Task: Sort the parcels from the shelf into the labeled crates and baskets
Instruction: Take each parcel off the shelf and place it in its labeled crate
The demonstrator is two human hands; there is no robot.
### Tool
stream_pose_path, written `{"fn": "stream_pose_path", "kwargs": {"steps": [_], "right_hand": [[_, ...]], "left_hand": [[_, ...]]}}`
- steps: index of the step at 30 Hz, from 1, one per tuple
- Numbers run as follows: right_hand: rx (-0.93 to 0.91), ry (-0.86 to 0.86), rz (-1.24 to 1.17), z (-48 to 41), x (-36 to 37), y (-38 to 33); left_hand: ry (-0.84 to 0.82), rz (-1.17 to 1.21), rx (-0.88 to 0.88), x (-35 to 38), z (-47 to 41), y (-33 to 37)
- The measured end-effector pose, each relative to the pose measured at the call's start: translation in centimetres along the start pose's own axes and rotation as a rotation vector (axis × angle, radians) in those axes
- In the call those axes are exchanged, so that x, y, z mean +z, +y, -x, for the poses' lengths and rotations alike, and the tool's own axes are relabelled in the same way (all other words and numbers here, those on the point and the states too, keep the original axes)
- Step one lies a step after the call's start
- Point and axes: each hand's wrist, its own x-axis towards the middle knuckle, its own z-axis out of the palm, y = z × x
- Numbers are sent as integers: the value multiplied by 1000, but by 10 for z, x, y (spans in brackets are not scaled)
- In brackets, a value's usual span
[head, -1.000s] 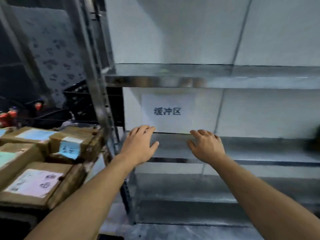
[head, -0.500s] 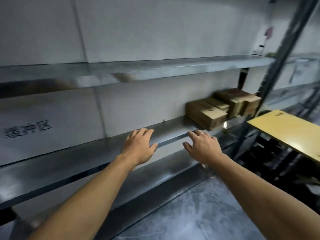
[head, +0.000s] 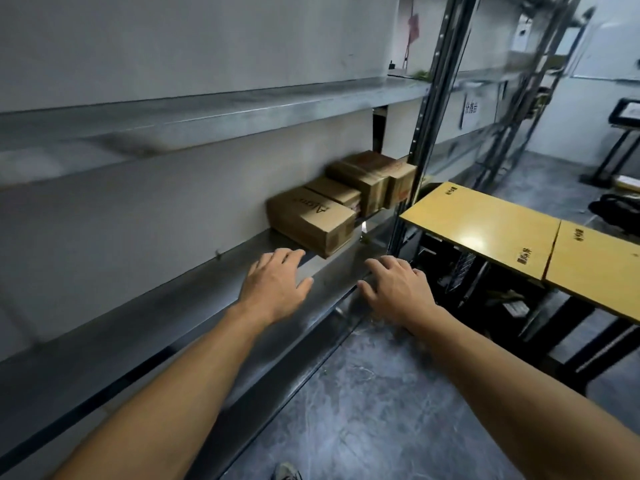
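Nearest parcel (head: 311,221) just beyond left fingers (head: 278,258)

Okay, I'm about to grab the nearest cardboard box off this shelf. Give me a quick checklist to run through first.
1. Left hand free: ok, open, holding nothing.
2. Right hand free: ok, open, empty.
3. Path to the nearest box: ok, nothing lies on the shelf in front of it.
4. Nothing stacked on it: ok, its top is bare.
5. Clear of the second box behind it: cannot tell, they sit very close.
6. Destination label readable: cannot tell, the print is blurred.
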Motion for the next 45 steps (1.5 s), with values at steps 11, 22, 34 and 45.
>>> {"fn": "stream_pose_path", "kwargs": {"steps": [11, 22, 34, 45], "right_hand": [[21, -30, -92, -170, 21, 25], [44, -151, -374, -286, 70, 55], [-82, -382, -826, -333, 91, 76], [-220, -512, -1191, -316, 96, 92]], "left_hand": [[-94, 86, 19, 48, -176, -15], [-127, 156, -151, 108, -244, -16], [291, 970, -934, 154, -259, 34], [753, 1199, -903, 133, -220, 53]]}}
